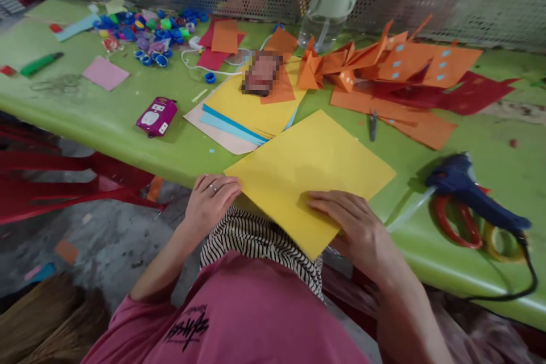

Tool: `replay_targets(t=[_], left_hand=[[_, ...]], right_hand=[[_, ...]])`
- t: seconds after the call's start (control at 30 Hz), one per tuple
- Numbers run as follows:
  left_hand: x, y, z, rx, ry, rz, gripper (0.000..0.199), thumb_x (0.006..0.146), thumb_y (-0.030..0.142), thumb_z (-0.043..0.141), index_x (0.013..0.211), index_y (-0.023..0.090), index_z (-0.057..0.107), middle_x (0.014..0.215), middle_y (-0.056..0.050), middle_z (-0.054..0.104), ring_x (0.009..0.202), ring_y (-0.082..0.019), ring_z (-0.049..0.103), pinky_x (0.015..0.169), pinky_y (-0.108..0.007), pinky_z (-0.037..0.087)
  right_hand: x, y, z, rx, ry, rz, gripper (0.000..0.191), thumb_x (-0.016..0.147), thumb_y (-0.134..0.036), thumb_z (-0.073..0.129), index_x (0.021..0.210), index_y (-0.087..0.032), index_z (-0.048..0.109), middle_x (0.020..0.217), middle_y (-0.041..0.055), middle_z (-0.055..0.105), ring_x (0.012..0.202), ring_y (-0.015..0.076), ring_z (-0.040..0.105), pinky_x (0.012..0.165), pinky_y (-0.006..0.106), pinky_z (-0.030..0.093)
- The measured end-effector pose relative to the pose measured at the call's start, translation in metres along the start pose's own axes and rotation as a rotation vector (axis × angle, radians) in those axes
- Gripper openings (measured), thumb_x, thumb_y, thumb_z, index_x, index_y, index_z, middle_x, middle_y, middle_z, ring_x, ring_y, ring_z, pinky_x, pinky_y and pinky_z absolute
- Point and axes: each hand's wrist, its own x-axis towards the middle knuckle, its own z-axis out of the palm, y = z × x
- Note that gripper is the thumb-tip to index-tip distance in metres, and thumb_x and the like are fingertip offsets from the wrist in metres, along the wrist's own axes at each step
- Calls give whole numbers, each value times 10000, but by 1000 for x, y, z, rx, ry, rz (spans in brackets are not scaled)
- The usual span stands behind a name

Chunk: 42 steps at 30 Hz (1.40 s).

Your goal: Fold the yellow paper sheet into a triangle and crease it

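Yellow paper [310, 165] is overhanging the bench's [102, 114] near edge, left hand [212, 203] holding the paper's left corner, right hand [360, 227] its near-right side.

Left fingers [225, 186], right fingers [335, 202] — both hold a yellow sheet [313, 162]

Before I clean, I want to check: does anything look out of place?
Yes: a small orange paper scrap lies on the grey floor, lower left, apart from the orange papers on the green table; perhaps dropped.
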Motion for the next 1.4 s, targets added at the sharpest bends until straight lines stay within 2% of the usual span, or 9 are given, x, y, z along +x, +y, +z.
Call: replay_targets(t=[0.07, 0.17, 0.3, 0.47, 0.6, 0.9, 1.03, 1.17, 1.4], left_hand=[[0, 1, 5, 11, 15, -16, 118, 986, 212, 565, 960, 223, 680, 1022, -36, 788, 904, -174, 697, 819, -303, 467], [2, 0, 11, -3, 56, -54, 120, 994, 225, 561, 958, 221, 676, 907, -34, 778, 837, -174, 684, 777, -298, 458], [7, -5, 12, -66, 29, -159, 195, 1004, 357, 551, 1016, 204, 670, 903, -53, 757, 831, -184, 675, 794, -315, 482], [8, -7, 7, -152, -22, -277, 182, 1012, 344, 531, 1021, 203, 646, 853, -29, 731, 816, -177, 662, 797, -307, 492], [1, -7, 6, -97, -13, -324, 229, 1000, 370, 555, 1133, 191, 608, 818, -16, 719, 777, -182, 647, 790, -315, 477], [-8, -9, -1, -131, -44, -339, 177, 1007, 356, 544, 1069, 206, 613, 780, 4, 680, 756, -156, 651, 816, -313, 493], [-15, -9, -11, -231, -38, -526, 215, 969, 405, 591, 1031, 204, 637, 888, -39, 688, 839, -168, 656, 781, -296, 522], [-23, -8, -18, -533, -113, -728, 264, 914, 444, 660, 1032, 208, 646, 891, -32, 710, 782, -143, 672, 716, -253, 541], [-26, -2, -6, -953, -45, -1069, 313, 805, 469, 770, 856, 192, 635, 766, -14, 710, 658, -125, 670, 604, -227, 530]], right_hand=[[1, 2, -4, 30, -19, 3, 251, 948, -203, 513, 1153, -233, 655, 1162, 95, 756, 1066, 277, 709, 878, 466, 565], [9, 2, -9, 83, -6, 184, 221, 983, -319, 482, 1020, -214, 673, 942, 89, 765, 854, 229, 722, 731, 360, 555], [24, 3, -4, -35, 82, 503, 534, 939, -683, 428, 688, -225, 540, 579, 10, 566, 530, 151, 546, 519, 266, 393], [37, 7, 6, -180, 35, 706, 677, 856, -862, 277, 787, -239, 533, 562, 2, 533, 504, 164, 487, 503, 264, 313], [41, 6, 9, -206, 12, 713, 741, 841, -887, 201, 829, -235, 553, 553, 6, 522, 503, 171, 492, 511, 268, 317], [47, 7, 8, -222, -108, 713, 747, 798, -924, 222, 758, -244, 530, 542, 0, 512, 468, 154, 469, 497, 273, 307], [52, 10, 8, -207, -128, 682, 708, 796, -918, 273, 728, -248, 494, 538, -3, 512, 461, 154, 473, 494, 279, 315], [56, 9, 6, -177, -130, 662, 672, 804, -898, 322, 731, -249, 479, 534, -2, 520, 448, 141, 474, 488, 279, 330], [60, 8, 6, -158, -98, 601, 640, 831, -864, 335, 694, -249, 445, 498, -26, 446, 418, 110, 417, 468, 273, 307]])
